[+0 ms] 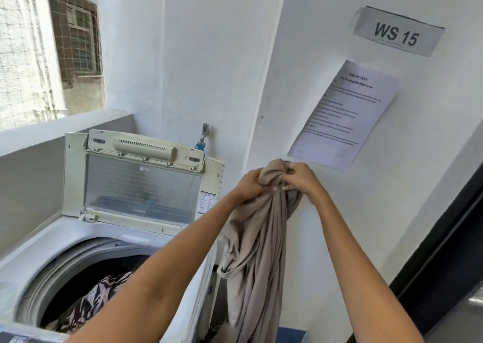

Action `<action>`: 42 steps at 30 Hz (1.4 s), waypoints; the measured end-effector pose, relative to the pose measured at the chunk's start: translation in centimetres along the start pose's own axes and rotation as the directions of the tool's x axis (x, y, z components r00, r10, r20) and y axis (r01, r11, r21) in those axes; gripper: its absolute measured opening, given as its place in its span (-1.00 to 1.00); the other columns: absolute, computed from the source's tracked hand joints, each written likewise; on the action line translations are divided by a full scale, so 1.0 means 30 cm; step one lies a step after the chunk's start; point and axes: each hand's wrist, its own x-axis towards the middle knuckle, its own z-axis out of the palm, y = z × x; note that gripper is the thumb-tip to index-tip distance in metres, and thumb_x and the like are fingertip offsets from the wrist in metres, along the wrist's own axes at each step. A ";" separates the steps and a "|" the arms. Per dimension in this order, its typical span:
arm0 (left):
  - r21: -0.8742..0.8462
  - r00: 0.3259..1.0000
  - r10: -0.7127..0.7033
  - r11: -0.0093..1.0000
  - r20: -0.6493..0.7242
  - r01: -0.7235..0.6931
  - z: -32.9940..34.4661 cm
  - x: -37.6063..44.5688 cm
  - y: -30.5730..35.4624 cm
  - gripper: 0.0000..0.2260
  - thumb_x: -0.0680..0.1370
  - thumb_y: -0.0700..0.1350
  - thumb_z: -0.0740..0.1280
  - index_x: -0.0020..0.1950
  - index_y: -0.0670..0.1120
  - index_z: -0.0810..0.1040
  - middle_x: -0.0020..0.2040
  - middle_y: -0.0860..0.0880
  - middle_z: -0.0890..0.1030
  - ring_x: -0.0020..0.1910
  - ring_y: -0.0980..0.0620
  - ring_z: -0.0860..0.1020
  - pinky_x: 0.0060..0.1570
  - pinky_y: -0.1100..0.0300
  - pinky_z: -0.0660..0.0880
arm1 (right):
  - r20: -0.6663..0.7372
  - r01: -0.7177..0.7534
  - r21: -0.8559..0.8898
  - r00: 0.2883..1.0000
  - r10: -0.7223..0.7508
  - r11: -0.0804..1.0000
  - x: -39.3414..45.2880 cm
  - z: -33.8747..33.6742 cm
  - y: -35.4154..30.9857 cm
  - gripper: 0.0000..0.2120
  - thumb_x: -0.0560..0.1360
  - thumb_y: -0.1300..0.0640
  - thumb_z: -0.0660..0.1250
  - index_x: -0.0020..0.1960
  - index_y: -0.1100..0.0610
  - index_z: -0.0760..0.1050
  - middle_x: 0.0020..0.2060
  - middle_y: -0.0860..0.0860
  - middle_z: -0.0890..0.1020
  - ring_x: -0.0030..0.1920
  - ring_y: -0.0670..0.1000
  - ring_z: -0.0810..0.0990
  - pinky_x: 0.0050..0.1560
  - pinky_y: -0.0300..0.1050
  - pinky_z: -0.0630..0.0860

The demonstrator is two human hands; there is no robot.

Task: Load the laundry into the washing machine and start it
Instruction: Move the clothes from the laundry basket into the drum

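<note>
Gripping bunched top of long beige soft-knit garment point(257, 240): left hand point(252, 184) and right hand point(300, 176), both fingers curled tight into fabric, knuckles nearly touching, raised at 1 o'clock of frame centre. Cloth hangs in limp vertical folds between forearms, just right of white top-loading washing machine point(39, 248). Machine's hinged lid point(142, 183) upright, clear ribbed plastic panel in cream frame. Round drum at 8 o'clock holds crumpled dark-and-white patterned laundry point(96, 298). Printed paper sheet point(345, 115) and "WS 15" label point(397, 31) on white wall at 1 o'clock.
</note>
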 end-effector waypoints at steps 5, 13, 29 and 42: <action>0.065 0.960 0.021 0.998 -0.278 -0.003 -0.020 0.008 0.021 -0.73 0.37 0.10 0.37 -0.12 -0.08 0.60 -0.12 -0.13 0.68 -0.07 -0.13 0.61 -0.16 0.10 0.43 | -0.039 0.010 0.232 0.999 -0.001 0.973 -0.096 0.057 0.170 -0.56 0.43 0.25 0.44 0.27 0.12 0.41 0.22 0.14 0.52 0.03 0.01 0.56 0.01 -0.16 0.55; -0.260 0.914 -0.003 0.959 -0.406 -0.112 -0.117 0.037 0.162 -0.78 0.40 0.00 0.44 -0.21 -0.16 0.61 -0.23 -0.09 0.68 -0.25 0.09 0.56 -0.17 0.01 0.55 | 0.153 -0.117 -0.021 0.981 0.119 0.993 -0.104 0.373 0.580 -0.09 0.21 -0.31 0.51 0.42 0.00 0.26 0.28 -0.07 0.50 0.29 -0.02 0.48 0.32 0.03 0.43; 0.031 0.821 -0.100 0.989 -0.563 0.142 -0.523 -0.001 0.142 -0.33 0.27 0.38 0.33 0.18 -0.07 0.56 0.09 -0.11 0.64 0.10 -0.12 0.58 0.12 -0.02 0.52 | -0.638 0.075 -0.074 0.763 -0.105 0.994 0.070 -0.171 -0.165 -0.71 0.60 0.14 0.10 -0.05 0.32 0.51 0.02 0.34 0.58 0.04 0.29 0.53 -0.15 0.01 0.29; 0.033 0.740 0.017 0.999 -0.673 0.008 -1.062 -0.248 0.397 -0.68 0.44 0.11 0.44 0.04 -0.07 0.54 -0.08 0.02 0.58 -0.16 0.17 0.55 -0.24 0.45 0.49 | -0.392 0.250 -0.027 0.888 -0.240 0.968 0.197 0.010 -0.363 -0.66 0.52 0.07 0.16 -0.42 0.10 0.26 -0.37 0.12 0.44 -0.27 0.07 0.43 -0.25 -0.08 0.23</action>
